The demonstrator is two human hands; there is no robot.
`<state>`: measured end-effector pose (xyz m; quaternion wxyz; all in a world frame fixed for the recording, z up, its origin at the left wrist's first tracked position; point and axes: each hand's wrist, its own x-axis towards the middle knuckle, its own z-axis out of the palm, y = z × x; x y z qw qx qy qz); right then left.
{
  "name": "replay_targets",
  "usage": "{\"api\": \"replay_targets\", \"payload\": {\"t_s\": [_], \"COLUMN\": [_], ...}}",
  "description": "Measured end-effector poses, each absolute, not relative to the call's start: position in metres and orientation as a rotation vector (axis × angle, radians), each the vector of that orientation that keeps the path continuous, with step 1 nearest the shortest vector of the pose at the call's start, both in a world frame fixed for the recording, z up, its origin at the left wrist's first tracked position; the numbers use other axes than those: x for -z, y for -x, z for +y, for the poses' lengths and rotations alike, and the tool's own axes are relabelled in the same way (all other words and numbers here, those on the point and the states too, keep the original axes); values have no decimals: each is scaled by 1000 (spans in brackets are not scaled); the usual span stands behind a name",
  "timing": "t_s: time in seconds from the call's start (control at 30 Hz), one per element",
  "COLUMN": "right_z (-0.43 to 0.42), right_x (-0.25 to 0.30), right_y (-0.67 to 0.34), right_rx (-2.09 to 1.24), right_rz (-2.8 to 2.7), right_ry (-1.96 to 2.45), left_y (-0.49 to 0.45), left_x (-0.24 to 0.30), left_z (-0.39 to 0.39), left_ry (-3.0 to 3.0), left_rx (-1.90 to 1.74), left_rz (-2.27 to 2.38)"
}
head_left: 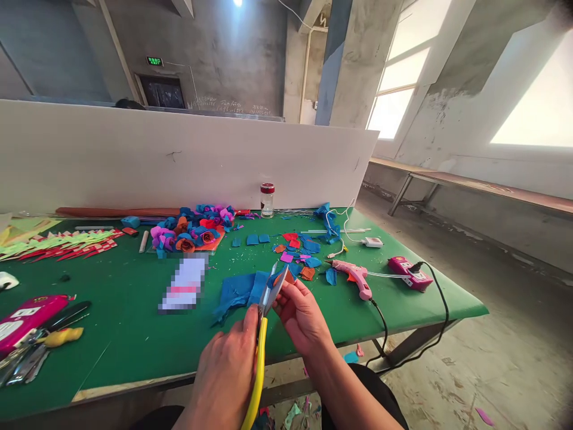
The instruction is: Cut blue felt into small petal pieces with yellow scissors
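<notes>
My left hand (226, 367) is wrapped around a pair of scissors (256, 379) with yellow handles, its blades pointing up and slightly parted. Close to the blades, my right hand (304, 316) pinches a small orange piece of crepe paper (290, 276), partly hidden by fingers and a blade. Beneath the blades, a folded sheet of blue crepe paper (237, 291) lies on the green table (143, 334). Small blue, red, orange and pink paper pieces (308, 273) are scattered just beyond my right hand.
A pink glue gun (353, 275) lies to the right, its cord near a pink power strip (409, 275). Paper roses (197, 230) are heaped at the back left, and a red-lidded jar (267, 200) stands before a white panel (215, 161). Tools (58, 337) lie far left.
</notes>
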<state>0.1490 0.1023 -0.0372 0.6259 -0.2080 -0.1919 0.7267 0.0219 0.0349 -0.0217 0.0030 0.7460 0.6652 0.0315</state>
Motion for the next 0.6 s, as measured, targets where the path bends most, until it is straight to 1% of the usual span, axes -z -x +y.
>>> {"api": "replay_targets", "payload": {"t_s": [0.33,0.6], "right_z": [99,96], "right_x": [36,33], "right_y": [-148,-148], "right_rx": [-1665,-1656], "right_rz": [-489,-500], "right_ry": [486,497], "left_y": [-18,-18], "left_x": [25,28], "left_z": [33,33], "left_ry": [-2343,-2341], "left_rx": [-169,-117], "left_rz": [2055,2036]}}
